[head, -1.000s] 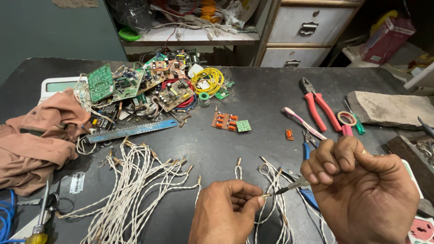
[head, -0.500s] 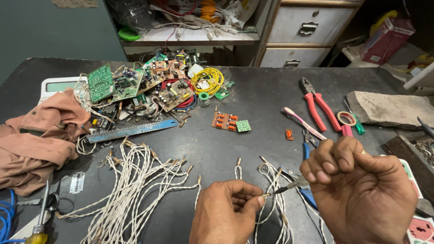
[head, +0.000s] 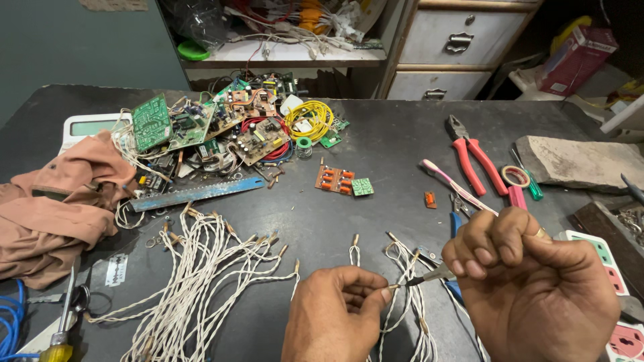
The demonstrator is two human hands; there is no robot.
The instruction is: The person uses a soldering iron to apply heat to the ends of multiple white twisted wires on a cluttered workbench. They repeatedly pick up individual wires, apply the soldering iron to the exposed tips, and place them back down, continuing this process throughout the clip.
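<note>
**Right now: both hands pinching at one wire end over the bench**

Left hand (head: 339,312) is pinching a twisted white wire (head: 386,315) between thumb and fingers, closed tight on it, near the bottom edge of the view. Right hand (head: 537,291) is curling into a fist around a small tool (head: 436,275) with blue handles; its dark tip is meeting the wire end just beside the left thumb. Cannot tell whether the tool's tips are biting the wire or only touching it.

Held wire is trailing down into a small bunch of similar wires (head: 409,295) lying on the dark table (head: 389,154) between the two hands.

Bigger bundle of white wires (head: 194,275) is fanning out to the left, bare ends pointing away from the person. Blue saw blade (head: 198,193) is lying just beyond it. Razor blade (head: 115,269) and yellow-handled screwdriver (head: 62,328) are sitting at the lower left, next to a crumpled brown cloth (head: 57,208).

Pile of circuit boards (head: 215,131) and a yellow wire coil (head: 310,121) are sitting at the far side. Small orange board (head: 334,179) is lying mid-table. Red-handled pliers (head: 473,154) and a tape roll (head: 515,176) are resting far right, well apart from the hands.
</note>
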